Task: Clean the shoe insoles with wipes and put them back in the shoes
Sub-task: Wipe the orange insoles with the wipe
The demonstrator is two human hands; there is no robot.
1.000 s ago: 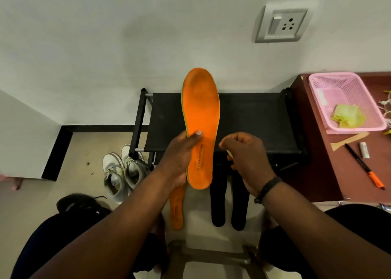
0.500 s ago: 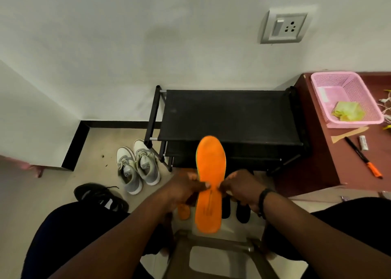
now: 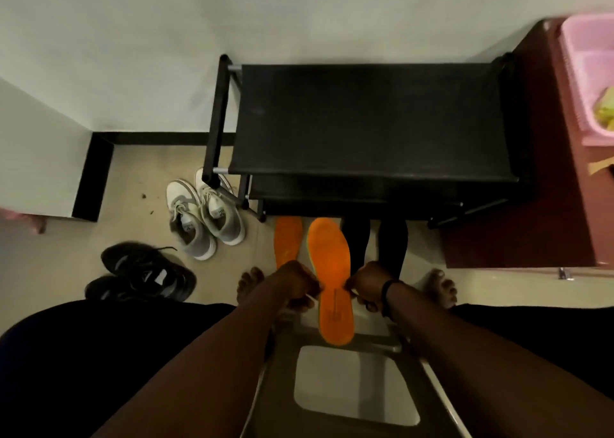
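Beige floor, black shoe rack [image 3: 372,122] against wall. Orange insole [image 3: 329,271] held low before rack, left hand [image 3: 292,286] and right hand [image 3: 368,284] fingers pinching opposite edges; wipe not discernible. Second orange insole [image 3: 288,241] on floor beside. Step: likely setting down cleaned insole. Next: refit into grey shoes [image 3: 206,216].

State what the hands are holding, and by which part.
Both hands, left hand and right hand, pinch the orange insole by its side edges, around mid-length.
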